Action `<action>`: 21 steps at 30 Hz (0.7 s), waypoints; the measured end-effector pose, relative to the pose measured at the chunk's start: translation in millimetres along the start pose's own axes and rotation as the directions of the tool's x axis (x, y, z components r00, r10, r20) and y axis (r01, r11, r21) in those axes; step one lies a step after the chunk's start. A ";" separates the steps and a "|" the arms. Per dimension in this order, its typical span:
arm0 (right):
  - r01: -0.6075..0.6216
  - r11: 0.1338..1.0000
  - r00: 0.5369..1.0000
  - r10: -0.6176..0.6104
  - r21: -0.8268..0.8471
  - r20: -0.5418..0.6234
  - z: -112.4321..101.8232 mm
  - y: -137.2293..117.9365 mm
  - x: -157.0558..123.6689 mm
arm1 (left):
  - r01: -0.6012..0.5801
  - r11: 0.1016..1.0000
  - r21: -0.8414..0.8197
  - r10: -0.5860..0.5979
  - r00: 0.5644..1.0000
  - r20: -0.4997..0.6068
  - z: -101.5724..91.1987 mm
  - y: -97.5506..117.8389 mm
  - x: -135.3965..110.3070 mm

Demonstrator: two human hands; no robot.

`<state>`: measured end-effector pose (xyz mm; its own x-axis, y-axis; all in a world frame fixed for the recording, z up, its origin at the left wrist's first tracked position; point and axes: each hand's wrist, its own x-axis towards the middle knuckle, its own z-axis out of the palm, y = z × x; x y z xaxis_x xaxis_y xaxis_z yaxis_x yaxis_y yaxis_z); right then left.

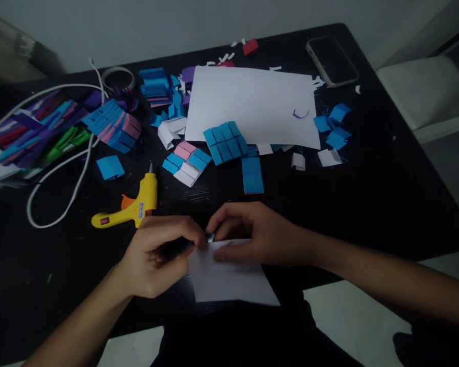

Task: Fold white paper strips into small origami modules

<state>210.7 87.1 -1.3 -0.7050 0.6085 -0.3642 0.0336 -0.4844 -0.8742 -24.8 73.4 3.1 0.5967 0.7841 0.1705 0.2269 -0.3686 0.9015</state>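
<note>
Both hands are at a piece of white paper (pixel 233 280) near the table's front edge. My left hand (pixel 160 257) pinches its upper left corner between thumb and fingers. My right hand (pixel 256 234) grips the top edge, thumb on the near face and fingers curled behind. A small light bit shows between the fingertips, too small to name. Left of the hands lies a yellow glue gun (pixel 141 201) with an orange trigger. Beyond them are a blue folded paper strip (pixel 253 175), a block of joined blue paper pieces (pixel 225 142) and a pink, blue and white block (pixel 187 163).
A large white sheet (pixel 252 102) lies at the back of the black table (pixel 390 178). A phone (pixel 332 60) rests at the back right. A white cable (pixel 76 191) loops on the left beside piled coloured paper strips (pixel 42 127). Small blue pieces (pixel 337 137) lie right.
</note>
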 end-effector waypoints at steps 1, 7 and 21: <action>-0.008 1.000 1.000 0.009 -0.009 0.006 0.1 0.0 -0.2 | 0.005 1.000 0.004 -0.005 1.000 -0.001 0.4 -0.1 0.3; -0.012 0.998 1.000 0.013 -0.066 0.011 1.0 1.2 -0.8 | -0.006 1.000 0.001 0.006 1.000 -0.001 2.2 -1.5 1.8; -0.003 0.992 1.000 0.004 -0.129 0.009 4.1 3.6 0.5 | -0.006 1.000 -0.001 0.006 1.000 0.001 5.6 0.8 1.9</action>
<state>207.5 83.0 -3.2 -0.7113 0.6006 -0.3651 0.1267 -0.4014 -0.9071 -19.2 71.8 1.9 0.5991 0.7813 0.1750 0.2227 -0.3725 0.9009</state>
